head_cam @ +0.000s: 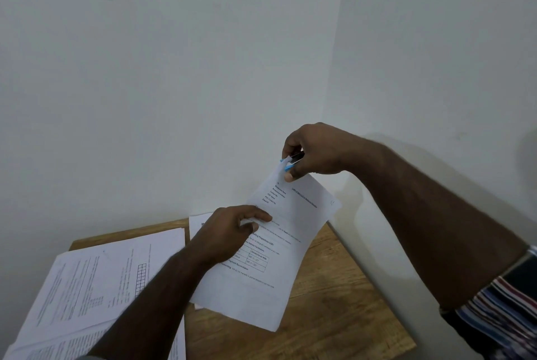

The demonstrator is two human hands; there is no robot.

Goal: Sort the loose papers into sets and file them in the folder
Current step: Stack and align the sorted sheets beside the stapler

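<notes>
Printed sheet set (279, 246) held up off the wooden worktop (328, 316), tilted, top corner raised toward the wall corner. Typed lines and a small table show on its face. Right hand (313, 153) at that top corner, fingers and thumb curled tight round a small blue-and-black stapler (290, 162) whose mouth sits over the paper's corner; grip closed on the tool. Left hand (232, 229) at the sheet's left edge, about midway down, thumb on the face and fingers curled behind, pinching the paper. Lower edge of the sheets hangs above the worktop, not resting on it. To the left, a spread of loose papers (96, 287) lies flat on the worktop, overlapping. Another sheet (199, 224) lies at the back edge, partly hidden behind the left hand. Striped sleeve (505, 298) on the right arm. Pale walls behind.
</notes>
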